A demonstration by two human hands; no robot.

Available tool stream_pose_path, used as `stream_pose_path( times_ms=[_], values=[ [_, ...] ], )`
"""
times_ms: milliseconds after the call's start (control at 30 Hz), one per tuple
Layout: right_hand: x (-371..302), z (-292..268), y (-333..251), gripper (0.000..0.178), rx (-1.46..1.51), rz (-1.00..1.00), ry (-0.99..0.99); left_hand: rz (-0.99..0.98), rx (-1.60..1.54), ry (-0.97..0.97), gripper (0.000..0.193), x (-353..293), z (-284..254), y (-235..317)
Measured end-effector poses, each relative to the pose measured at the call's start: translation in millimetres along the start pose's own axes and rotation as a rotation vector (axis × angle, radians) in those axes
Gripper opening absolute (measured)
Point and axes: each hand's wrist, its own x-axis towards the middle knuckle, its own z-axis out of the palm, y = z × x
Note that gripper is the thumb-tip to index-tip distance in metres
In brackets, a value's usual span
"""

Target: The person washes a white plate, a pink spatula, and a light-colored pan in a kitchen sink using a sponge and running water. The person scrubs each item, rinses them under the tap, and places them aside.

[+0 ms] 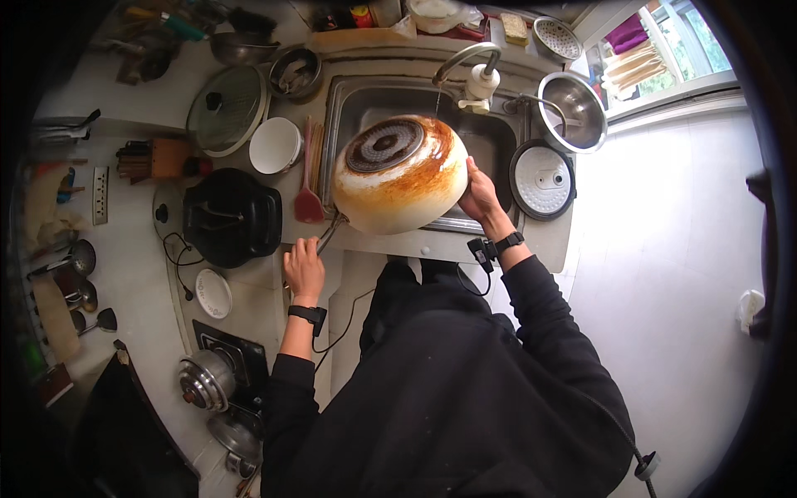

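Observation:
A deep cream-coloured wok [407,195] with brown burnt stains hangs bottom-up over the steel sink [486,137]. Its dark round base faces me. My left hand [304,270] is closed around the wok's handle [332,233], at the counter's front edge. On the opposite side, my right hand [480,195] grips the wok's rim; some of its fingers are hidden behind the wall. A thin stream of water runs from the faucet [480,79] down by the wok's far side. The wok's inside cannot be seen.
Left of the sink are a pink spatula [308,203], a white bowl [276,145], a glass lid [228,110] and a black appliance [232,217]. To the right stand a steel basin [573,112] and a round lid [541,178]. A steel pot [206,378] sits on the stove.

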Motion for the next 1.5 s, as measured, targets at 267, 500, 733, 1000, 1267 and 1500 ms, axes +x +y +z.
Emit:
stream_pose_path(
  times_ms=[267,500,733,1000,1267,1500],
  values=[
    [-61,52,7,0.037,-0.148,-0.178,-0.081,-0.036,-0.18,0.069,0.021,-68,21,15],
    [-119,82,40,0.039,-0.691,0.218,-0.664,-0.343,-0.311,0.082,0.014,-229,-2,59],
    [-127,48,171,0.036,-1.15,0.741,-0.767,-1.044,-0.399,-0.026,0.013,-446,-31,183],
    [-243,41,407,0.034,-1.425,0.968,-1.08,-1.778,-0.504,-0.041,0.021,-633,-38,332],
    [-395,55,662,0.049,-1.451,1.052,-1.077,-2.147,-0.471,0.065,0.024,-773,-28,368],
    [-477,97,862,0.061,-1.426,0.986,-0.886,-2.278,-0.463,0.176,0.021,-893,-37,301]
  ],
)
